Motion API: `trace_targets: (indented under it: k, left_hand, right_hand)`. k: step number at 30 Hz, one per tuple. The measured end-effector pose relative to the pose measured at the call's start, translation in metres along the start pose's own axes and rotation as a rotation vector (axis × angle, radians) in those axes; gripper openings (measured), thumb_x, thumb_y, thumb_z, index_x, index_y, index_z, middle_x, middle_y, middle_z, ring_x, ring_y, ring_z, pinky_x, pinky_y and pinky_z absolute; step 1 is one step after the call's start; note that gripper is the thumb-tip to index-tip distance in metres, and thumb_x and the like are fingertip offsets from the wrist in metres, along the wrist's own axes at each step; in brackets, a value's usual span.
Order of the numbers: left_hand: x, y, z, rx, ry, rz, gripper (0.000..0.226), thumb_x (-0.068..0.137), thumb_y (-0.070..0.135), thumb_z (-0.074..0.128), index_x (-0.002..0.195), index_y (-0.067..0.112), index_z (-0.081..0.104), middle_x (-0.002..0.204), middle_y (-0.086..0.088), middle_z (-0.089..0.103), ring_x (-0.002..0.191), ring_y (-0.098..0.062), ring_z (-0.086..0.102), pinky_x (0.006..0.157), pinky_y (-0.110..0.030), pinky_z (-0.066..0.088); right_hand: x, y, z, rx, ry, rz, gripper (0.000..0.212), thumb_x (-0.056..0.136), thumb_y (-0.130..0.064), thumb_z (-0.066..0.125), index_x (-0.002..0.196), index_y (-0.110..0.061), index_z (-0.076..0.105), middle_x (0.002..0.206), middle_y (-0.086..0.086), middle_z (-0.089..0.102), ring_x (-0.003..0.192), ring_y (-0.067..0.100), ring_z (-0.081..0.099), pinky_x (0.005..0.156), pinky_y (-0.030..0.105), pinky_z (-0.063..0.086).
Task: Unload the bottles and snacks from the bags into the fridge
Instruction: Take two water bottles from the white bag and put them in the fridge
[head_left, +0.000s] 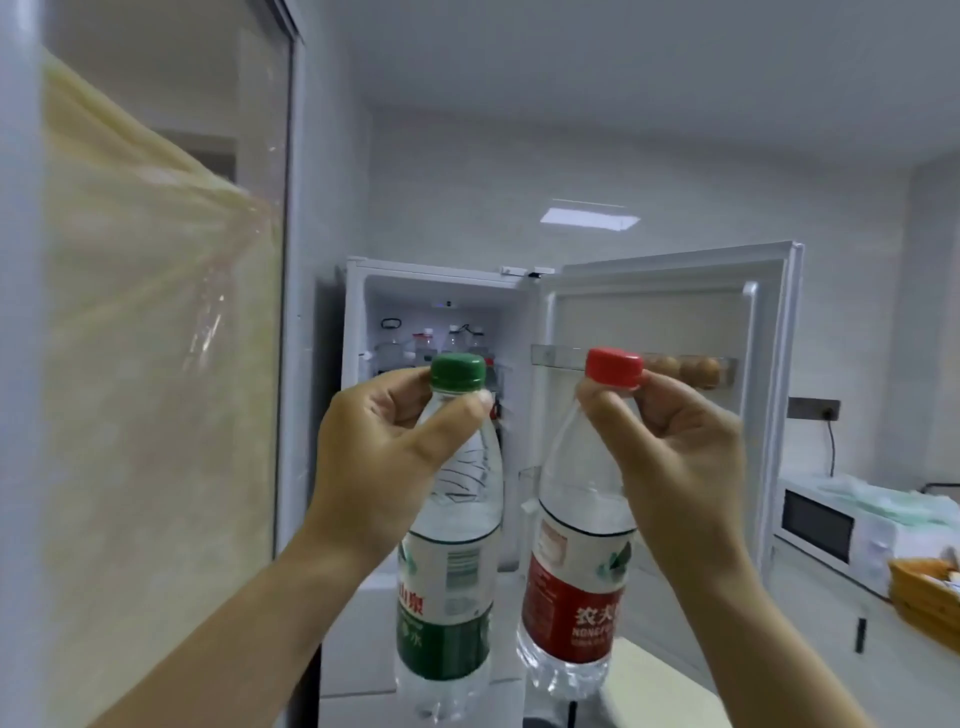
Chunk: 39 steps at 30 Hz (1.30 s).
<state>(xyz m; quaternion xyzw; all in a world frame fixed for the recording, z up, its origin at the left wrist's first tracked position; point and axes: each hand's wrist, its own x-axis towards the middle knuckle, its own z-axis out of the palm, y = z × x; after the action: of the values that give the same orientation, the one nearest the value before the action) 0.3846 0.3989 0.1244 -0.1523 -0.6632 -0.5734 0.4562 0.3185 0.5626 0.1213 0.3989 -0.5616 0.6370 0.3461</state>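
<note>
- I hold two water bottles upright in front of the open fridge (358, 312), one in each hand, side by side and not touching.
- My left hand (384, 457) pinches the green-capped bottle (447, 571) at the neck, just under its cap, with thumb and fingers curled round it.
- My right hand (675, 457) pinches the red-capped bottle (571, 597) at its cap.
- The fridge has one door (670, 296), which stands swung open to its right. The door's one visible shelf holds a row of brown eggs (696, 371), at least three.
- Inside the fridge several clear bottles (447, 340) stand on a shelf, too blurred to count.
- Right of the fridge sit one white microwave (821, 530) and one yellow basket (930, 592).
</note>
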Motion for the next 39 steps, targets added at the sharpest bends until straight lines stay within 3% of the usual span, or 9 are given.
trace_targets:
  k: [13,17,22,28,34,39]
  left_hand:
    - [0.029,-0.053,-0.071,0.070,0.084,-0.046,0.013,0.078,0.017,0.073,0.091,0.019,0.074,0.082,0.007,0.075,0.079,-0.010,0.071,0.071,-0.013,0.053]
    - [0.046,-0.078,-0.064,0.087,0.097,-0.042,0.014,0.076,0.020,0.073,0.090,0.020,0.075,0.083,0.007,0.076,0.080,-0.011,0.071,0.075,-0.018,0.055]
    - [0.074,-0.110,-0.041,0.105,0.118,-0.028,0.014,0.076,0.018,0.073,0.090,0.017,0.075,0.081,0.006,0.076,0.078,-0.011,0.071,0.071,-0.013,0.053]
    - [0.103,-0.147,-0.011,0.137,0.160,-0.036,0.013,0.076,0.017,0.074,0.089,0.017,0.075,0.078,0.003,0.076,0.076,-0.015,0.071,0.068,-0.017,0.055]
    - [0.125,-0.181,0.007,0.179,0.164,-0.052,0.013,0.077,0.020,0.073,0.089,0.018,0.075,0.078,0.005,0.075,0.076,-0.014,0.071,0.070,-0.026,0.055]
    - [0.148,-0.214,0.011,0.178,0.179,-0.057,0.008,0.077,0.020,0.073,0.085,0.018,0.076,0.074,0.000,0.075,0.069,-0.018,0.070,0.065,-0.029,0.056]
  right_hand:
    - [0.007,0.036,0.084,0.056,-0.010,0.032,0.022,0.083,-0.011,0.070,0.065,-0.022,0.064,0.046,-0.016,0.049,0.044,-0.001,0.040,0.048,0.007,0.034]
    - [0.022,0.068,0.088,0.052,-0.010,0.034,0.019,0.083,-0.013,0.071,0.067,-0.021,0.067,0.048,-0.013,0.049,0.047,0.003,0.039,0.050,0.012,0.036]
    - [0.046,0.111,0.083,0.074,-0.012,0.020,0.028,0.084,-0.014,0.071,0.061,-0.027,0.062,0.046,-0.013,0.047,0.046,0.004,0.037,0.049,0.014,0.034]
    - [0.077,0.168,0.074,0.100,-0.010,0.036,0.030,0.083,-0.015,0.072,0.057,-0.026,0.062,0.047,-0.010,0.044,0.048,0.008,0.037,0.048,0.020,0.034]
    - [0.097,0.214,0.072,0.122,-0.012,0.054,0.018,0.082,-0.015,0.072,0.067,-0.023,0.067,0.046,-0.014,0.048,0.046,0.003,0.040,0.048,0.014,0.036]
    - [0.110,0.251,0.081,0.131,0.007,0.074,0.022,0.081,-0.014,0.072,0.062,-0.025,0.066,0.044,-0.015,0.042,0.046,0.002,0.036,0.048,0.016,0.033]
